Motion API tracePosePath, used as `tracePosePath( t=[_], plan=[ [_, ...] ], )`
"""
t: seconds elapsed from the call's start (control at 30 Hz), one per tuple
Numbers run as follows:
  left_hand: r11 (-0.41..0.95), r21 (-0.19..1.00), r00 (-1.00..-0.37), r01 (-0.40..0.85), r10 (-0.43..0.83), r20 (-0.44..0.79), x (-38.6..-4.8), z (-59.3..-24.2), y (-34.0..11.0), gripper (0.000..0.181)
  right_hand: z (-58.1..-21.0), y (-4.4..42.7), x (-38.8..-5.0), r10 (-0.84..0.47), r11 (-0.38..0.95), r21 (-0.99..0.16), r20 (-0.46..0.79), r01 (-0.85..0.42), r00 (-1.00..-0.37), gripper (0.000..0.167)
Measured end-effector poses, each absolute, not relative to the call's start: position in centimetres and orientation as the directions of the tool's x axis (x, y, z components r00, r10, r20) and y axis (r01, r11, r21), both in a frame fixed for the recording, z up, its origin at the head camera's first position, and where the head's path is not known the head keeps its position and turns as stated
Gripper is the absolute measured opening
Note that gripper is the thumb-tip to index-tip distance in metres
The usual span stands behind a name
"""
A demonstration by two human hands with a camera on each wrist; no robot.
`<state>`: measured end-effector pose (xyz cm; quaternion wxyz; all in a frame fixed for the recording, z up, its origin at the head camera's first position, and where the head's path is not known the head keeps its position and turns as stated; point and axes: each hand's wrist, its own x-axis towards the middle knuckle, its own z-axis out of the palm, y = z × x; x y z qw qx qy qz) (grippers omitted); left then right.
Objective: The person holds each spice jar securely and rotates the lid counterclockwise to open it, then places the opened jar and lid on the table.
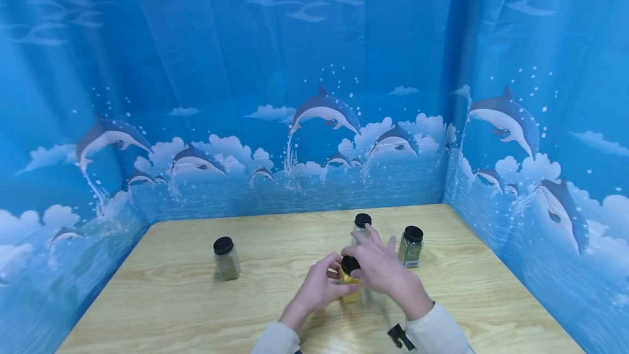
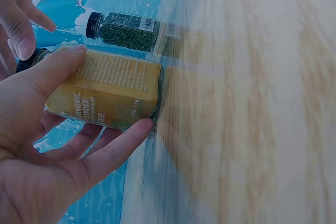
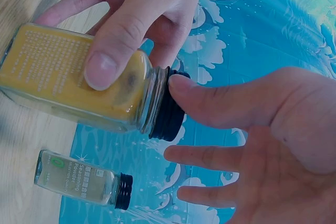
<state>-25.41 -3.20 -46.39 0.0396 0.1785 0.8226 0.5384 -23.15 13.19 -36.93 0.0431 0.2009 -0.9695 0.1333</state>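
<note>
A glass jar of yellow powder [image 1: 351, 290] [image 2: 113, 90] [image 3: 68, 72] with a black lid [image 3: 169, 109] stands upright at the table's front middle. The left hand [image 1: 316, 288] [image 2: 63, 135] [image 3: 131, 24] grips its body, thumb on one side and fingers on the other. The right hand [image 1: 385, 271] [image 2: 18, 19] [image 3: 262, 129] is at the lid from above; its thumb rests on the lid's edge in the right wrist view, with other fingers extended. The lid sits on the jar's neck.
Behind the right hand stands a black-lidded jar [image 1: 362, 222]. A jar of green flakes [image 1: 410, 247] [image 2: 128, 31] is to its right. A seasoning powder jar [image 1: 227, 260] [image 3: 79, 179] stands on the left of the wooden table [image 1: 172, 299]. Dolphin-printed curtains [image 1: 236, 97] surround the table.
</note>
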Motion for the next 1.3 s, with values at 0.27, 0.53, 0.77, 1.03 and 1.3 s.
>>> tracePosePath(
  t=[0.27,0.53,0.77,1.03,1.3],
  plan=[
    [0.346,0.904,-0.933,0.253,0.334,0.133,-25.40,-46.45,-3.18,0.038,-37.04,13.13,-23.15,-0.381,0.883,-0.248,0.117,-0.398,-0.917,0.042],
    [0.343,0.903,-0.931,0.260,0.337,0.140,-25.47,-46.53,-3.22,0.043,-36.89,13.02,-23.09,-0.387,0.882,-0.251,0.097,-0.399,-0.917,0.045],
    [0.348,0.902,-0.931,0.256,0.338,0.134,-25.43,-46.49,-3.25,0.041,-36.79,13.19,-23.09,-0.392,0.880,-0.256,0.088,-0.401,-0.916,0.048],
    [0.354,0.900,-0.931,0.254,0.341,0.128,-25.46,-46.46,-3.24,0.036,-36.88,13.49,-23.33,-0.369,0.887,-0.244,0.137,-0.392,-0.919,0.047],
    [0.355,0.898,-0.931,0.259,0.339,0.135,-25.47,-46.45,-3.22,0.034,-37.18,13.24,-23.58,-0.322,0.908,-0.224,0.162,-0.353,-0.933,0.046]
  ],
)
